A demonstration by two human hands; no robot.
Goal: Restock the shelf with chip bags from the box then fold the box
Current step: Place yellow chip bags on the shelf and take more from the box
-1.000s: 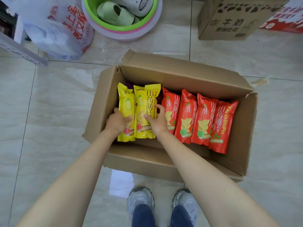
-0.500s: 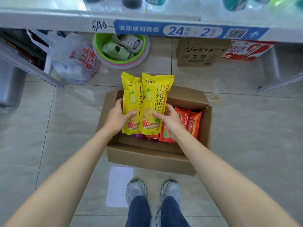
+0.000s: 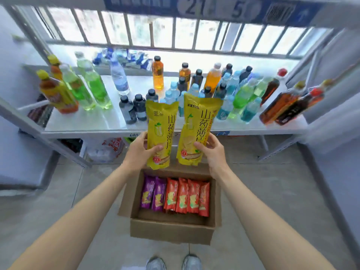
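Note:
My left hand [image 3: 138,152] grips a yellow chip bag [image 3: 160,131] by its lower part, held upright. My right hand [image 3: 213,152] grips a second yellow chip bag [image 3: 197,129], also upright; an orange edge behind it hints at another bag. Both bags hang in front of the white shelf [image 3: 85,121], just before its front edge. Below them on the floor stands the open cardboard box [image 3: 171,228]. Inside it lie two purple chip bags [image 3: 153,193] on the left and several red chip bags [image 3: 188,195] to the right.
Many drink bottles [image 3: 229,98] crowd the shelf's middle and right; green and orange bottles [image 3: 76,88] stand at its left. A bare strip of shelf lies at the front left. A white plastic bag [image 3: 109,149] sits under the shelf. My shoes [image 3: 173,263] are behind the box.
Both hands lifted the yellow bags out of the box and up to shelf height, and drew them apart. My view tilted up from the floor to the shelf.

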